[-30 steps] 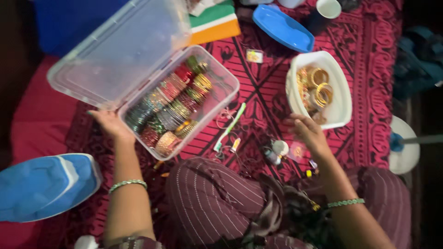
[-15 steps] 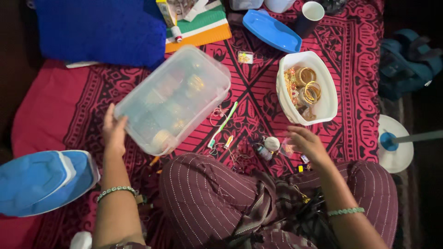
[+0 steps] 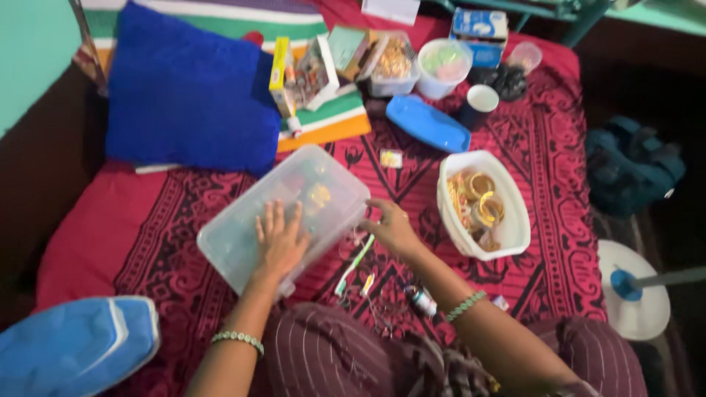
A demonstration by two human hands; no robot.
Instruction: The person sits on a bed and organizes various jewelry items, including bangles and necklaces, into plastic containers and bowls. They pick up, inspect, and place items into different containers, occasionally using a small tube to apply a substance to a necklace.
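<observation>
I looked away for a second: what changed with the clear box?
The clear box went from lid raised to lid shut. The left hand now presses flat on the lid, and the right hand moved to its edge. The white tub of bangles stayed put.

Layout on the patterned cloth. The lidded plastic box lies at centre, with the left hand flat on its lid and the right hand touching its 3 o'clock edge. An open tub of bangles sits further toward 3 o'clock. At 12 o'clock lie a loose lid and a cup; at 11 o'clock, a cushion. A toothbrush-like stick lies at 5 o'clock.
</observation>
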